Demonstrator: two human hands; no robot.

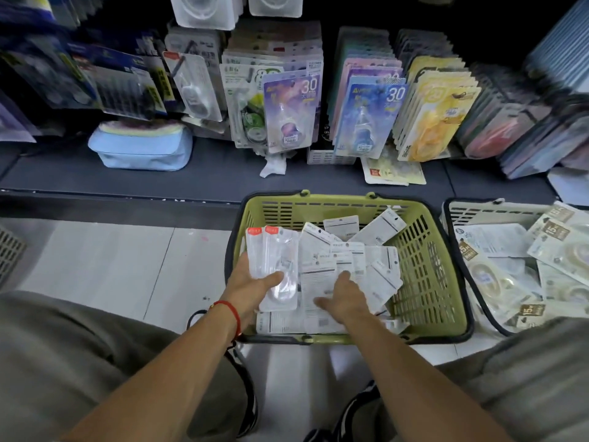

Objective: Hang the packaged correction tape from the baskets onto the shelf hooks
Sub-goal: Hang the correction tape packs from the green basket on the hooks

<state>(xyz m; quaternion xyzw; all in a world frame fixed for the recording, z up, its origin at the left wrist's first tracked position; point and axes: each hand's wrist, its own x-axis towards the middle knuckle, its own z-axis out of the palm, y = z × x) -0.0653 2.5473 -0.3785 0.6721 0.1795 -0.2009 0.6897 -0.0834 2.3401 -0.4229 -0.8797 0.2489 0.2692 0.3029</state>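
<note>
A green basket (424, 269) on the floor holds several white correction tape packs (379, 269). My left hand (251, 285) grips a small stack of clear packs with red tops (272, 256) over the basket's left side. My right hand (345, 298) lies palm down on the loose packs in the basket, fingers spread. Whether it grips one is unclear. Above, shelf hooks carry rows of hanging correction tape cards (290, 110).
A white basket (471, 212) with beige-labelled packs stands to the right. A light blue pouch (140, 148) and a fallen card (392, 170) lie on the dark shelf ledge (207, 173). My knees frame the bottom corners; tiled floor lies to the left.
</note>
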